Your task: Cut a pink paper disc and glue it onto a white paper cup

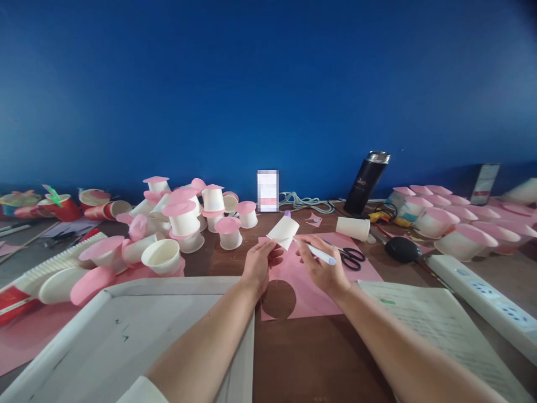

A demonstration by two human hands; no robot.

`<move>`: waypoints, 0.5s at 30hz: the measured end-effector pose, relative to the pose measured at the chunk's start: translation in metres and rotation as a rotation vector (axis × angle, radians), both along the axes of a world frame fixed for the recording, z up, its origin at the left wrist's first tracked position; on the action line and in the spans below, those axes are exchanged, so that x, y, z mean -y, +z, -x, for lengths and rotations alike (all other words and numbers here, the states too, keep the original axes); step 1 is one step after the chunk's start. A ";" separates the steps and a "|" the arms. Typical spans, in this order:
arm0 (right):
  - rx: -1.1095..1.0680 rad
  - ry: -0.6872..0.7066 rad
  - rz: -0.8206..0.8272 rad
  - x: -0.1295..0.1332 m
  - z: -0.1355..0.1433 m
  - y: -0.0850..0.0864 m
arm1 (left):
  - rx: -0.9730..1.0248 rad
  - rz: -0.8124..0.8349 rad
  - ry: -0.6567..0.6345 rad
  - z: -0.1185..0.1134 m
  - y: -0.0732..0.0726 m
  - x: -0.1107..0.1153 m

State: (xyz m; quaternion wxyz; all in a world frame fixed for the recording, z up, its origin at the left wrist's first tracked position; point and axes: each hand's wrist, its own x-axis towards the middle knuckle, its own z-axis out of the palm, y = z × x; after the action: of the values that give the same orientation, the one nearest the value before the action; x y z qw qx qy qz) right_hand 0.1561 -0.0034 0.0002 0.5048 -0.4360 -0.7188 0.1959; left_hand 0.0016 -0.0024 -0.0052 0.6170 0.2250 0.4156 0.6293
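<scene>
My left hand (pixel 260 264) pinches the lower edge of a small, slightly curved white paper piece (pixel 283 230). A white marker (pixel 319 253) with a pale purple end is gripped in my right hand (pixel 324 271), its tip pointing at the paper's right side. A small purple cap-like thing (pixel 287 214) shows just behind the paper. Both hands are above a pink sheet (pixel 310 299) with a round hole cut out of it. Black-handled scissors (pixel 352 258) lie on this sheet, right of my right hand, their blades partly hidden.
Paper cups with pink discs (pixel 181 208) crowd the left; more cups (pixel 465 235) stand right. A white cup (pixel 353 228) lies sideways near a black bottle (pixel 366 182). A phone (pixel 268 191) leans at the wall. A power strip (pixel 482 296) and written notebook (pixel 428 319) are right.
</scene>
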 end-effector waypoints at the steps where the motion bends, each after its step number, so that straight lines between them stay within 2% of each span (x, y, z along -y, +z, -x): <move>1: -0.071 -0.021 0.049 -0.002 0.000 0.000 | 0.028 0.013 0.011 0.000 0.000 -0.001; 5: -0.313 -0.077 0.259 -0.011 -0.001 -0.002 | 0.156 0.031 0.034 0.000 0.003 -0.002; 9: -0.521 -0.020 0.451 -0.018 0.000 -0.006 | 0.207 0.052 -0.071 -0.001 0.007 0.002; 12: -0.627 0.044 0.515 -0.020 0.001 -0.008 | 0.192 0.078 -0.167 -0.003 0.007 0.005; 15: -0.668 0.062 0.546 -0.020 0.002 -0.009 | 0.165 0.071 -0.195 -0.005 0.006 0.006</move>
State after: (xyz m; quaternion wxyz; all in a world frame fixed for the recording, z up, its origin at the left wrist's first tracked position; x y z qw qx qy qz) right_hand 0.1537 0.0165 -0.0087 0.5699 -0.4444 -0.4503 0.5244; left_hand 0.0062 -0.0088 0.0013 0.7150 0.1897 0.3616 0.5674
